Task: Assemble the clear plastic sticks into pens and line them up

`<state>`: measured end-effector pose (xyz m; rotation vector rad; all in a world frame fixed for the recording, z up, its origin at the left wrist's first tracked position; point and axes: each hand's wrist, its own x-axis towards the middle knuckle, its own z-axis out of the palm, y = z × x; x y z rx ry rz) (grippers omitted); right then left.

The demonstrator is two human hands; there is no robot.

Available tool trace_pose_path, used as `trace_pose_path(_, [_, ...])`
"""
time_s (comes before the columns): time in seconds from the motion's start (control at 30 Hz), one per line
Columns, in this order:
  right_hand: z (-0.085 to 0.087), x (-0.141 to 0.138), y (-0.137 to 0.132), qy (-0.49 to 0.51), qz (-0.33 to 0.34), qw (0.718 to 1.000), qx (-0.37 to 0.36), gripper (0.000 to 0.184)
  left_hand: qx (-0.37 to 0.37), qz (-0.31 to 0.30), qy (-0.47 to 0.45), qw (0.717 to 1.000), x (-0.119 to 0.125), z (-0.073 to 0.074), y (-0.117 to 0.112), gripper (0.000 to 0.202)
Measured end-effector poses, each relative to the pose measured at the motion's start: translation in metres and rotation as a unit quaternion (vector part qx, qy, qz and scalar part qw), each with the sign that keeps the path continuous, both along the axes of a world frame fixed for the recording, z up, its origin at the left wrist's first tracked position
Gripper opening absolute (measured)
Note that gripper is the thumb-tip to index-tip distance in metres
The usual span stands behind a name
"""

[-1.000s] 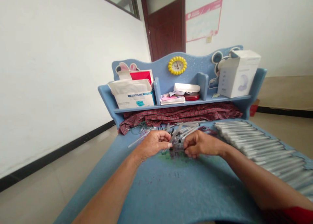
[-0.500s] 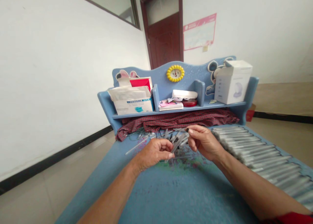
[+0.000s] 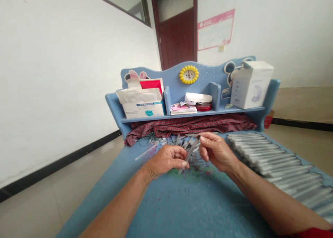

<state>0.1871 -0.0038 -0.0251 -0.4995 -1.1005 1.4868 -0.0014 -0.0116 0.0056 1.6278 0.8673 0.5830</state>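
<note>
Between my hands a translucent pen barrel [image 3: 191, 150] is tilted, its upper end toward the right. My left hand [image 3: 169, 159] pinches its lower part between thumb and fingers. At the upper end, my right hand [image 3: 217, 150] has thumb and forefinger closed on a small black pen end piece [image 3: 198, 137], which meets the barrel or lies right by it. Behind the hands lies a loose heap of pen parts [image 3: 183, 141], clear and black, partly hidden by the fingers. To the right, many clear pens [image 3: 262, 151] with dark ends lie side by side in rows.
The blue desk [image 3: 182, 203] has a raised shelf [image 3: 148, 119] at its back. It bears a mask box [image 3: 145, 108], papers [image 3: 183, 109], a red round tin [image 3: 203, 107] and a white carton [image 3: 252, 85]. Checked cloth [image 3: 187, 125] is bunched under the shelf. A thin clear tube [image 3: 145, 152] lies left.
The black end piece in my right hand has come to the upper end of the barrel. The barrel now stands a little steeper in my left hand. The camera view has shifted slightly.
</note>
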Motion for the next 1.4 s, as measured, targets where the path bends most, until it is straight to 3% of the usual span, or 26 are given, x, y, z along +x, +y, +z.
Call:
trace_pose_path(0.2, [0.003, 0.008, 0.001, -0.076, -0.043, 0.995, 0.038, 0.023, -0.007, -0.016, 0.002, 1.0, -0.001, 0.001, 0.0, 0.019])
trace_pose_path(0.4, [0.012, 0.021, 0.002, -0.222, -0.087, 0.964, 0.116, 0.018, 0.005, -0.002, 0.053, 0.999, -0.001, -0.002, 0.003, 0.02])
trace_pose_path(0.57, [0.015, 0.026, 0.004, -0.285, -0.085, 0.944, 0.141, 0.018, 0.015, -0.012, 0.075, 0.997, -0.003, -0.003, 0.006, 0.019])
trace_pose_path(0.83, [0.008, 0.032, 0.011, -0.359, -0.035, 0.925, 0.119, 0.022, 0.054, 0.003, 0.135, 0.989, -0.004, -0.005, 0.009, 0.016])
trace_pose_path(1.0, [0.005, 0.035, 0.014, -0.367, 0.009, 0.922, 0.126, 0.024, 0.066, 0.005, 0.163, 0.984, -0.005, -0.005, 0.009, 0.015])
trace_pose_path(1.27, [0.011, 0.033, 0.009, -0.25, 0.017, 0.962, 0.105, 0.029, 0.002, -0.042, 0.09, 0.995, -0.012, 0.001, 0.007, 0.018])
trace_pose_path(1.4, [0.011, 0.031, 0.007, -0.285, 0.005, 0.952, 0.114, 0.03, 0.009, -0.024, 0.106, 0.994, -0.01, 0.0, 0.008, 0.018])
